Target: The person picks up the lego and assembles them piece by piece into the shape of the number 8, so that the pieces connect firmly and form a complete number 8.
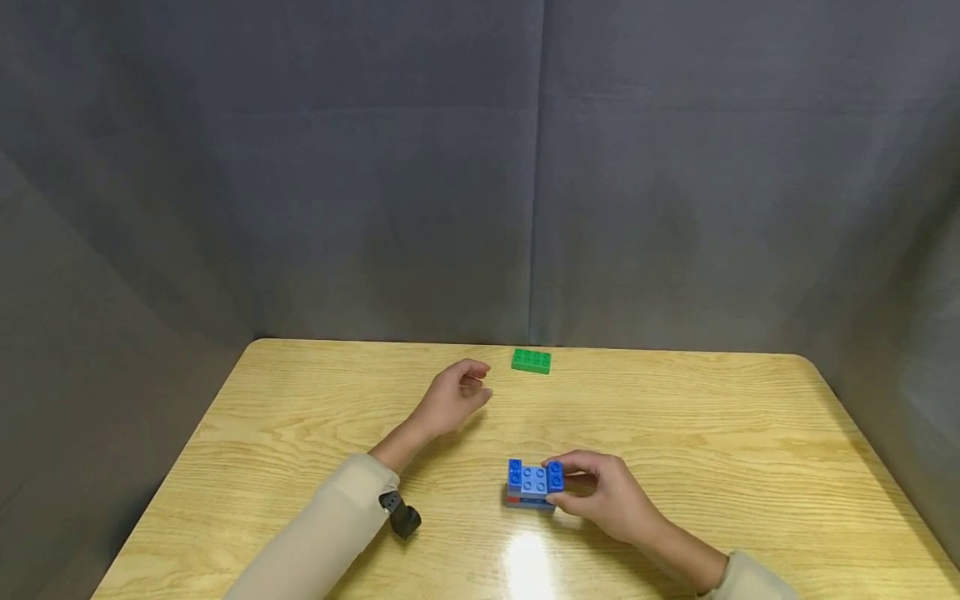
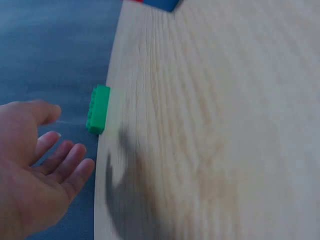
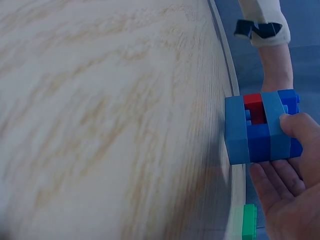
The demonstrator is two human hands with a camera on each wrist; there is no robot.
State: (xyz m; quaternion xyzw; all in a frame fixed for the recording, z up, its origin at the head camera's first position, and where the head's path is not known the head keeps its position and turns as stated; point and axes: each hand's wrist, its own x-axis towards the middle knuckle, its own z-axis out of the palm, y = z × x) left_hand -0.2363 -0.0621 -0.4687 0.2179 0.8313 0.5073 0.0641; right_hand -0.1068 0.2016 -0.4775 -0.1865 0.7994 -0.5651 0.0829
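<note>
A stack of toy building bricks (image 1: 534,481), light blue and dark blue with some red inside, stands on the table in the head view. My right hand (image 1: 611,497) grips its right end, thumb on the near side and fingers behind. In the right wrist view the stack (image 3: 237,131) shows a gap in its middle layer with a red brick (image 3: 254,107) in it. My left hand (image 1: 452,398) hovers over the table with loosely bent fingers and nothing in them. Beyond its fingertips lies a green brick (image 1: 531,361), studs up, apart from the hand.
The wooden table (image 1: 300,417) has rounded far corners, and the green brick lies close to its far edge. Dark grey cloth (image 1: 375,208) hangs behind the table and along both sides. A black strap mount (image 1: 402,515) sits on the left sleeve.
</note>
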